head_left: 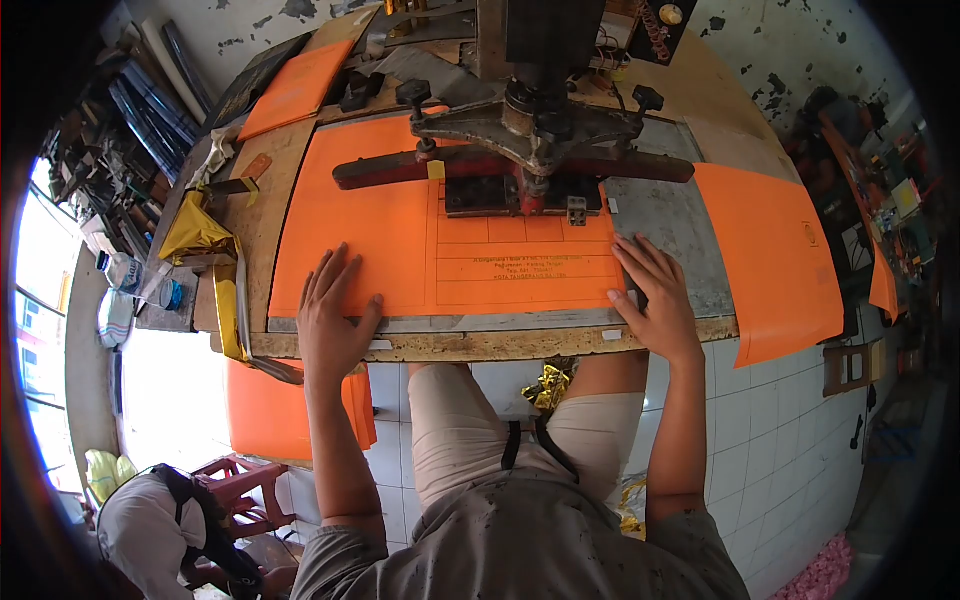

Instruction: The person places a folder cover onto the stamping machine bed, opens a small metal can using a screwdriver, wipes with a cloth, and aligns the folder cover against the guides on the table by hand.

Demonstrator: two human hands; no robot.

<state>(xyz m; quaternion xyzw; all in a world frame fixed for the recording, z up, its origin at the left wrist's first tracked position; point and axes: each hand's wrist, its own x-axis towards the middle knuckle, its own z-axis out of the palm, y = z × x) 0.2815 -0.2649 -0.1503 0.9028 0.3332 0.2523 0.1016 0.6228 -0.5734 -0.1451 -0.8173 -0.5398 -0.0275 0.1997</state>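
Note:
A large orange sheet [370, 230] with printed lines and text lies on the grey metal plate [680, 260] of the workbench. My left hand [335, 310] rests flat on the sheet's lower left part, fingers spread. At the sheet's right edge lies my right hand [655, 290], its fingers apart and touching the edge. Above the sheet's upper part stands a dark press head [525, 195] with a red crossbar [390, 168]. Whether the press touches the paper is hard to tell.
Another orange sheet [770, 260] overhangs the bench on the right. Orange sheets [297, 88] lie at the back left. Gold foil [200, 230] hangs at the left edge. Below left are more orange sheets [270, 410], a red stool [250, 490] and another person [150, 525].

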